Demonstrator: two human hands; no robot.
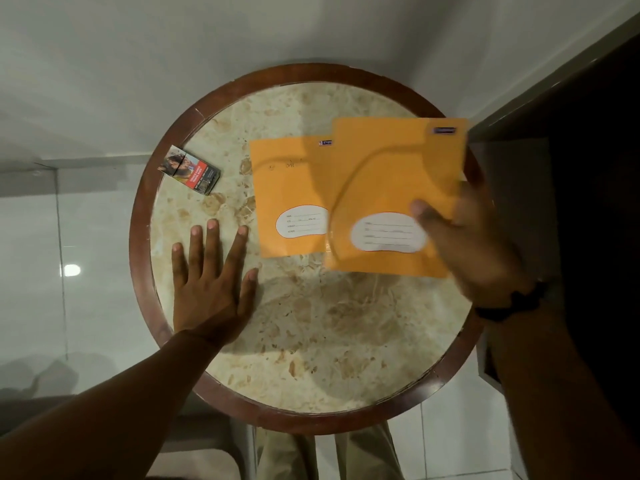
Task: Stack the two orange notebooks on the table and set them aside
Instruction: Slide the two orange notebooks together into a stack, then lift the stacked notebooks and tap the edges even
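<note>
One orange notebook (287, 188) lies flat on the round marble table (311, 334), right of centre, with a white oval label near its lower edge. A second orange notebook (391, 181) is held above the table and overlaps the first one's right side. My right hand (464, 244) grips it at its right edge, thumb on the cover; the hand is blurred. My left hand (211, 282) rests flat on the tabletop with fingers spread, just left of the lying notebook and not touching it.
A small printed box (190, 170) lies on the table's far left. The table has a dark wooden rim (138, 244). Dark furniture (571, 168) stands close on the right. White tiled floor surrounds the table.
</note>
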